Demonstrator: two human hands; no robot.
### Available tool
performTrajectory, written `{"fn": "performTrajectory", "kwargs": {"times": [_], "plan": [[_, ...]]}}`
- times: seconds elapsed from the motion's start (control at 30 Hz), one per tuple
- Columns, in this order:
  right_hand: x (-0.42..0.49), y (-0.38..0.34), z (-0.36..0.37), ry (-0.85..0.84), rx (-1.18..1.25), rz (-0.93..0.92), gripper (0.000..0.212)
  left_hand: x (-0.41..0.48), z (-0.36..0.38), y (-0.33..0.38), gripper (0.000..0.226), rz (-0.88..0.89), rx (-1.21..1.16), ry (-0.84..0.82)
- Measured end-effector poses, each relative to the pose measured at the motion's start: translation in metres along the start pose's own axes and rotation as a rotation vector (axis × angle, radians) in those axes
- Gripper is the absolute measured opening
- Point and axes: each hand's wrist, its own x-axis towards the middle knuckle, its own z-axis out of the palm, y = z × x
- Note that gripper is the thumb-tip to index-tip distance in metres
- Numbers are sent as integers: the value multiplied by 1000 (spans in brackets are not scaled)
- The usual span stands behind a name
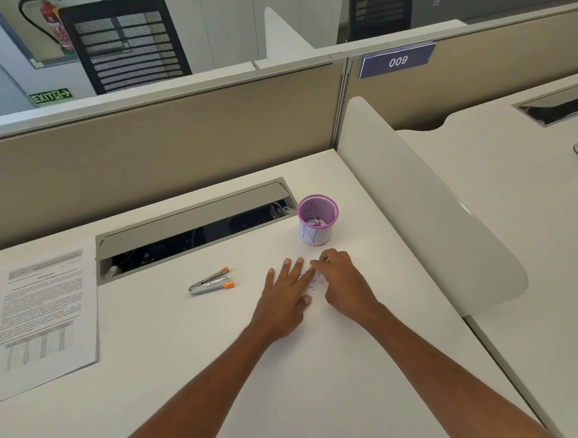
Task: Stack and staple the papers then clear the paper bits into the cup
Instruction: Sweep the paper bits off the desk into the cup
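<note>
Right hand (341,284) makes the working grip, its fingers curled narrow and pinching down at the paper bits (315,281), though whether any are yet held I cannot tell; left hand (287,295) lies flat and spread on the table (304,373), fingertips touching the same little heap from the other side, holding nothing; the bits lie between the two hands, and the cup (316,220) stands just beyond them, straight ahead, nearer the right hand; a lift forward and slightly left should reach it; the stapler (212,281) and papers (43,318) lie well apart leftward.
</note>
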Motion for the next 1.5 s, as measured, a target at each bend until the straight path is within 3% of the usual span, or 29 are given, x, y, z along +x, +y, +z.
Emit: {"fn": "performTrajectory", "kwargs": {"times": [0.2, 0.43, 0.83, 1.03, 1.2, 1.3, 1.5], "plan": [[-9, 6, 3, -34, 88, 14, 48, -9, -3, -4, 70, -82, -162, 170], [-8, 0, 7, -65, 242, 250, 51, 6, -21, 6, 56, -162, -88, 116], [-2, -32, 19, 79, 347, 321, 17, 6, -6, 26, 26, -253, -217, 163], [-5, -34, 19, 95, 601, 452, 16, 2, -13, 32, 35, -413, -634, 252], [-8, -29, 9, 50, 963, 583, 29, -1, -17, 28, 37, -534, -984, 236], [-8, -29, 0, 39, 1186, 641, 31, -2, -22, 28, 39, -563, -1061, 234], [1, -29, -26, 90, 1321, 594, 29, 8, -51, 37, 48, -491, -1085, 269]]}}
